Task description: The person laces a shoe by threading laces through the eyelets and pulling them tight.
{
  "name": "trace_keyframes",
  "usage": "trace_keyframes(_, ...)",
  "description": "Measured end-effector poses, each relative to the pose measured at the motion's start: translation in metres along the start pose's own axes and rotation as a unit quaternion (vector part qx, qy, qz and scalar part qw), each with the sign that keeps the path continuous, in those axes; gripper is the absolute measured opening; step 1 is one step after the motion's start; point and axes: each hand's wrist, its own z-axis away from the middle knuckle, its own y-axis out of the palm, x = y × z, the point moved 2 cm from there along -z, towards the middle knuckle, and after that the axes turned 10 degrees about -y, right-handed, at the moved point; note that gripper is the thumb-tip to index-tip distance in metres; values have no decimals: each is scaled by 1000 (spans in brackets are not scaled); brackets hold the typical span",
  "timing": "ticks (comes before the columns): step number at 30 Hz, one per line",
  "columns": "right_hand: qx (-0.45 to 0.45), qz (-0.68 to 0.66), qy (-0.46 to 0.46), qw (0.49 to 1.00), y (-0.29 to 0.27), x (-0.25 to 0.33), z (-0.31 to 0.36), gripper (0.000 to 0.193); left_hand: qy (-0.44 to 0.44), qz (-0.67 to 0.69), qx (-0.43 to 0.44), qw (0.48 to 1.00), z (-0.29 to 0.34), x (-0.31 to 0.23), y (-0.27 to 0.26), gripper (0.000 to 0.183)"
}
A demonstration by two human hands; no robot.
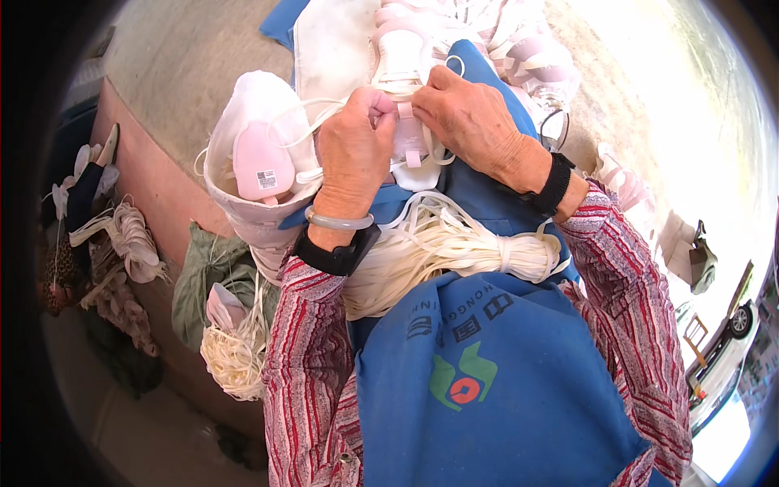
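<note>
A pink and white lace-up shoe lies ahead of me, its heel end towards me. Over its opening, my left hand is closed in a pinch on a cream shoelace that loops out to the left. My right hand, also closed, pinches lace at the shoe's other side, with a thin loop standing above its fingers. The fingertips partly hide the eyelets. On my lap, below both wrists, rests a thick bundle of cream shoelaces, tied near its right end.
At left stands a white bag-like holder with a pink sole-shaped piece in it. More pink and white shoes are piled at the far right. A green sack and another lace bundle hang by the left ledge. A blue apron covers my lap.
</note>
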Motion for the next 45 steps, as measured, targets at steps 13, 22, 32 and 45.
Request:
trace_keyframes(13,-22,-164,-67,984,-54,-16,22,10,182,1,19,983,20,-36,-6,13)
trace_keyframes(22,-52,-341,59,937,-43,-9,17,14,277,369,329,824,115,-165,18,10)
trace_keyframes(32,-48,-185,30,981,-23,-6,7,11,-176,389,368,826,95,-72,-16,14)
trace_keyframes(45,-57,-185,81,978,-14,3,-4,18,-82,105,21,991,8,8,-4,16)
